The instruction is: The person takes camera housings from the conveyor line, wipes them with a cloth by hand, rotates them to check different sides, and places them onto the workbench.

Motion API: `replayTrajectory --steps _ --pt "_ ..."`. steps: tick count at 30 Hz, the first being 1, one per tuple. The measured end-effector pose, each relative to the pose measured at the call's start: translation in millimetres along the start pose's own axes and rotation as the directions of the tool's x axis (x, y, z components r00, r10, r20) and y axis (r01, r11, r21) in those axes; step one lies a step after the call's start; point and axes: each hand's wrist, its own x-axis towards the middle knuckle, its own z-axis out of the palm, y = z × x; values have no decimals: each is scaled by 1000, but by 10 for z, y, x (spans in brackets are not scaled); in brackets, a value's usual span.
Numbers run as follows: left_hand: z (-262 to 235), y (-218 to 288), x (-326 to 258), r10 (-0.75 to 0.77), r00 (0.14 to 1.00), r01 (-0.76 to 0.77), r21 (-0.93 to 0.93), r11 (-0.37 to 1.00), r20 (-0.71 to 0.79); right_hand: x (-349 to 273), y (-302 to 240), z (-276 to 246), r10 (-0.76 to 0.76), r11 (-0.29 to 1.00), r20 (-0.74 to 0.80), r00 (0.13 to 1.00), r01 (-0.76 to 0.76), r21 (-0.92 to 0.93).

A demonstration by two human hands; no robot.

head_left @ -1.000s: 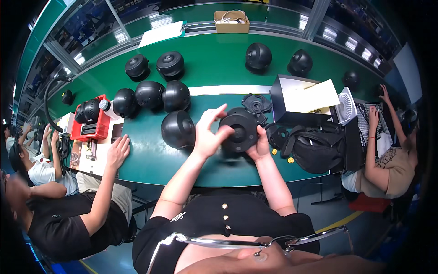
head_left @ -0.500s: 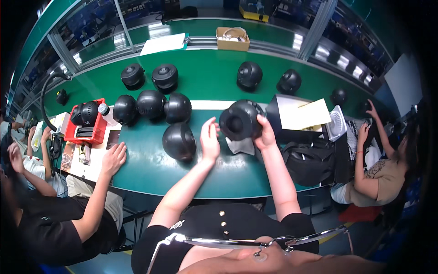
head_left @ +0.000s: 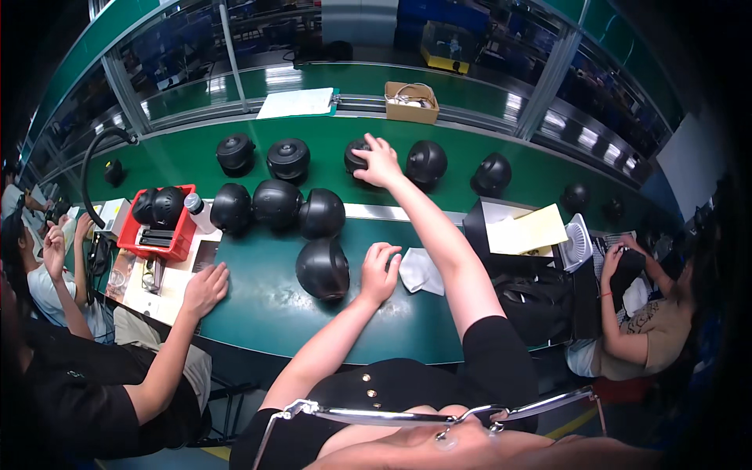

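Reaching over to the far green strip, my right hand (head_left: 380,163) has its fingers spread at the right side of a black ball-shaped unit (head_left: 355,159). The fingertips overlap that unit, which stands on the strip. My left hand (head_left: 381,274) hovers or rests low over the near green table, loosely open with nothing in it; which of the two I cannot tell. Beside its fingers lies a crumpled white cloth (head_left: 421,271). To its left sits another black ball-shaped unit (head_left: 322,269). A similar unit (head_left: 426,162) stands just right of my right hand.
Several more black units (head_left: 277,204) stand left. Beyond them is a red crate (head_left: 188,235) with units inside. A black bag (head_left: 533,313) and a box with papers (head_left: 517,231) flank my right arm. One co-worker's hand (head_left: 206,290) rests on the table's left; another person works at right.
My right hand has carried the black ball-shaped unit from above the near table to the far strip. My left hand has come away from it and lowered. The whole view has shifted slightly.
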Motion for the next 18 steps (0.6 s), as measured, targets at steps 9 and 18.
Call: replayTrajectory --steps 9,18 --pt "117 42 68 -27 999 29 -105 994 22 -824 1103 -339 617 773 -343 709 -462 435" --pt "-72 -126 147 -369 926 357 -521 775 86 -2517 -144 -822 266 438 35 963 -153 886"
